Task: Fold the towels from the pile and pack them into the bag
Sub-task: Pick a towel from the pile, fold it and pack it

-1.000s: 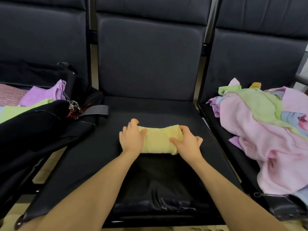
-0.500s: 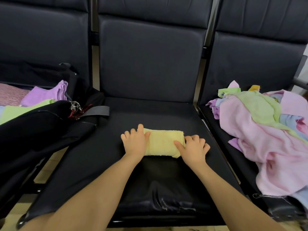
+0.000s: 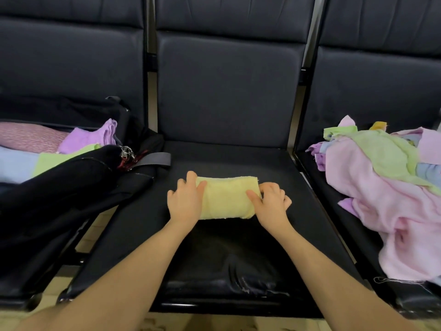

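Both my hands grasp the folded towel [image 3: 226,199] by its ends: left hand [image 3: 185,201] curled over the left end, right hand [image 3: 272,204] pinching the right. It lies on the middle seat [image 3: 238,247], long axis left to right. The bag [image 3: 71,187] is open to the left, nearer my left hand; the pile [image 3: 386,187] lies right. Forearms reach forward, converging.

The head camera is looking forward and down, close over the middle seat [image 3: 229,235], with neighbouring seats at both edges.
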A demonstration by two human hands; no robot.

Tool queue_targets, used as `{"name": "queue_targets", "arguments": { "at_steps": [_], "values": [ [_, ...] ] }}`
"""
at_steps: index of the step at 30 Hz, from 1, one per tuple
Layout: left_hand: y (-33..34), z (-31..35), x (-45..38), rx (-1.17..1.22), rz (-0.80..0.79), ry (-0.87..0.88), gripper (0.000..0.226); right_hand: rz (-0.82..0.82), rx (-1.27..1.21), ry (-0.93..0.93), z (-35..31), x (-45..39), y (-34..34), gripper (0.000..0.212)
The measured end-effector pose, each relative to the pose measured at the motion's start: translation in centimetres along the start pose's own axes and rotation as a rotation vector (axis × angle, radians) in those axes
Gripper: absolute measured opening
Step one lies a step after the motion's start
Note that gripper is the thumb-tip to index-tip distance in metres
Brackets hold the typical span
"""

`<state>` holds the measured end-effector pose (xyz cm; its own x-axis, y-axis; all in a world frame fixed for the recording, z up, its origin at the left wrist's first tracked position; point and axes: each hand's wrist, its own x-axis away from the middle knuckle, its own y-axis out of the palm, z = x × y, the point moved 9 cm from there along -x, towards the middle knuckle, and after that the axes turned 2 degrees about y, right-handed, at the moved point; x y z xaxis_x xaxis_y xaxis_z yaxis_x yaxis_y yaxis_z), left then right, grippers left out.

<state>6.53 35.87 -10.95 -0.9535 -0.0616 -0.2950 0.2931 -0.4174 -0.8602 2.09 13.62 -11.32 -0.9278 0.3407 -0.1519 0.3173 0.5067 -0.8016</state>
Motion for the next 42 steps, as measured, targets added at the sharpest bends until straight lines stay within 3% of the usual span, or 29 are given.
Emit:
{"name": "queue_targets", "arguments": {
  "at_steps": [5,9,14,17,20,23,25,27,31,33,39,42],
  "values": [
    [-5.2,0.3,-0.2,0.191,0.206,0.048,0.035,0.168,-0.266,-0.163,-4.3,0.6,-3.5,0.016],
    [-6.4,0.3,-0.5,0.262,0.221,0.060,0.033,0.062,-0.566,-0.105,-5.4,0.6,-3.5,0.009],
    [-6.7,0.8,-0.8,0.286,0.227,0.054,0.030,0.164,-0.724,-0.019,-5.2,0.3,-4.0,0.012],
    [-6.7,1.1,-1.0,0.296,0.203,0.085,0.029,0.190,-0.687,-0.026,-4.3,0.3,-4.0,0.020],
    [-5.0,0.1,-0.3,0.204,0.115,0.087,0.031,0.096,-0.621,-0.035,-3.4,0.7,-1.7,0.021],
    [-2.6,-2.0,0.5,0.076,-0.021,0.055,0.032,0.043,-0.348,-0.082,-2.8,1.7,0.7,0.019],
    [-2.0,-2.9,0.7,0.048,-0.070,0.033,0.031,0.069,-0.159,-0.122,-2.7,2.1,1.2,0.030],
    [-2.6,-2.7,0.5,0.024,-0.042,0.043,0.032,0.078,-0.076,-0.239,-3.7,2.4,1.1,0.039],
    [-4.2,-1.5,0.3,-0.055,0.060,0.109,0.035,-0.211,0.120,-0.470,-6.0,4.2,3.8,0.057],
    [-4.0,-2.0,0.3,-0.076,0.039,0.090,0.035,-0.227,0.255,-0.536,-5.7,4.5,4.7,0.058],
    [-4.3,-3.7,-0.4,-0.056,0.041,0.019,0.035,-0.168,0.213,-0.531,-5.0,3.6,4.3,0.038],
    [-4.4,-4.2,-0.5,-0.108,0.054,0.030,0.036,-0.221,0.124,-0.479,-5.2,3.6,5.0,0.046]
  ]
}}
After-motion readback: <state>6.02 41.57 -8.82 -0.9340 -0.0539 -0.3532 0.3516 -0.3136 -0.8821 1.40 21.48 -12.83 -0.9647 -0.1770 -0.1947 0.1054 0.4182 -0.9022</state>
